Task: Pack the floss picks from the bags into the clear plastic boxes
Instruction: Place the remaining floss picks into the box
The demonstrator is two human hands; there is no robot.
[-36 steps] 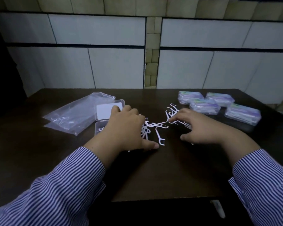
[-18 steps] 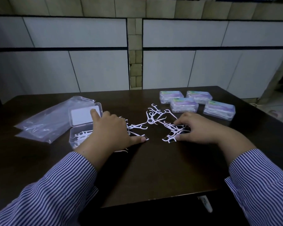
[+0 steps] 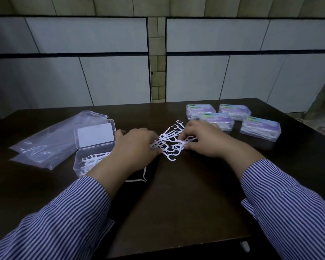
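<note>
Floss picks (image 3: 169, 142) lying in a loose tangled heap on the dark worktop (image 3: 186, 194), just past centre, being gathered from both sides. Left hand (image 3: 134, 145) closing in on the heap from nine o'clock, fingers curled over its near-left edge and touching the picks; right hand (image 3: 204, 139) meeting it from three o'clock, fingertips pinching into the strands. Both grips appearing clamped on picks, though whether either is lifting any is impossible to tell. Heap showing no single long axis, the picks pointing every way, spreading roughly from twelve o'clock towards six between the two hands.

Sitting at nine o'clock from the heap, just beside the left wrist, an open clear plastic box (image 3: 86, 162) already holding some picks, its hinged lid (image 3: 95, 134) lying back towards twelve o'clock. Left hand being the nearer to that box, so probably the one carrying the bunch across, a short sweep towards nine o'clock. Nothing standing between heap and box except the left forearm itself, partly covering the box mouth.

Farther out at nine to ten o'clock, clear plastic bags (image 3: 51, 139) lying flat, touching the lid. At one to two o'clock, four closed filled boxes (image 3: 260, 128) grouped together, the nearest just behind the right hand. One stray pick (image 3: 139, 180) resting near the left forearm at six o'clock.
</note>
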